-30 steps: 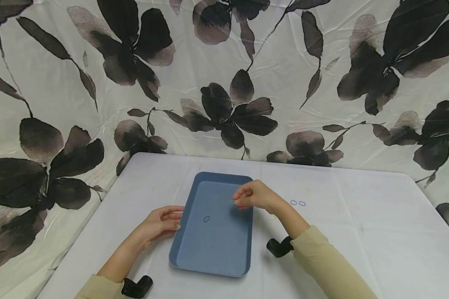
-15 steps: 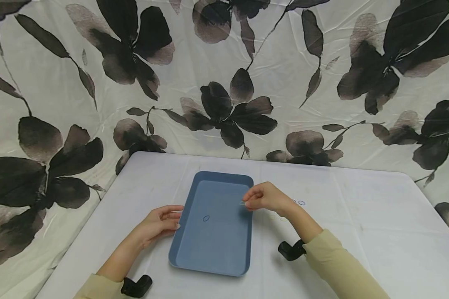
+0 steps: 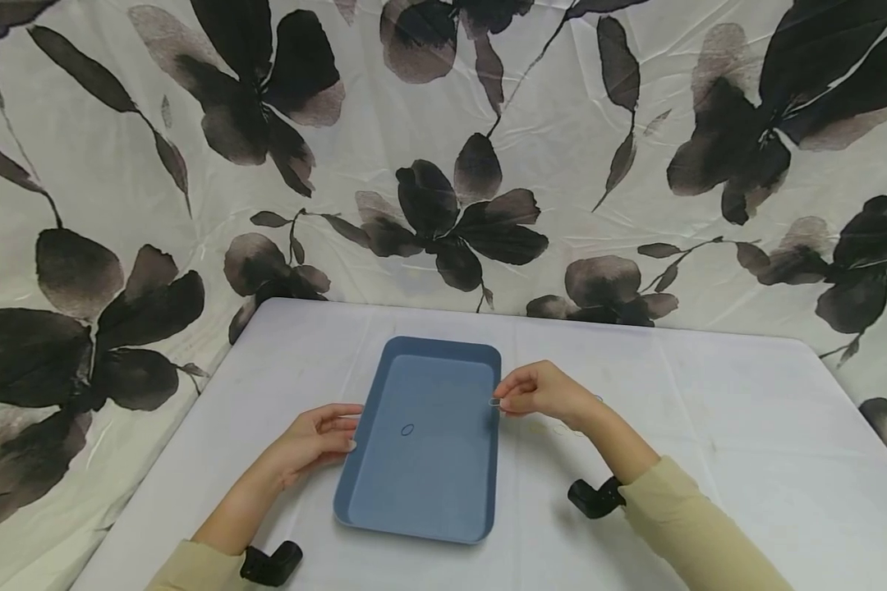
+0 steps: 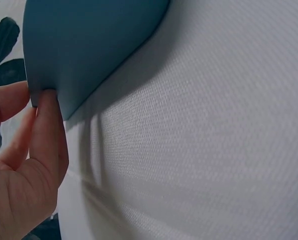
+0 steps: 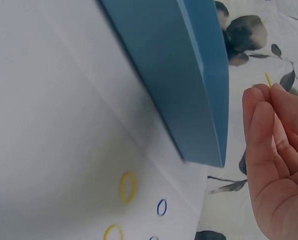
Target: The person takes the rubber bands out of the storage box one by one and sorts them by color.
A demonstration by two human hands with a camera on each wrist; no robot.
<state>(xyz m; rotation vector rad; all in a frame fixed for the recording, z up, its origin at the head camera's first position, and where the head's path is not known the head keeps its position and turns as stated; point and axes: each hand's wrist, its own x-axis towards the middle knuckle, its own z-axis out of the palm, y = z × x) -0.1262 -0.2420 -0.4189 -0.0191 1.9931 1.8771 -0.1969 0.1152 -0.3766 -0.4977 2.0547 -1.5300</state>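
The blue tray (image 3: 429,492) lies on the white-covered table. My left hand (image 3: 314,443) is at its left side, fingers mostly straight; in the left wrist view the thumb (image 4: 46,125) presses the outer wall close to the rim. Over the tray's right rim, my right hand (image 3: 540,392) pinches a thin yellow rubber band (image 5: 268,79) between thumb and fingertips. A dark blue rubber band (image 3: 402,432) lies alone on the tray floor. Right of the tray, loose yellow bands (image 5: 122,187) and blue bands (image 5: 166,206) lie on the cloth, partly hidden by my right arm in the head view.
Behind the table (image 3: 710,492) hangs a white curtain (image 3: 562,164) with dark flowers. Black wrist cameras sit below both wrists, the left one (image 3: 272,565) and the right one (image 3: 595,498), close over the cloth.
My right hand has moved right, from above the tray's inside to its right rim, with the band still pinched. My left hand and the band on the tray have stayed put.
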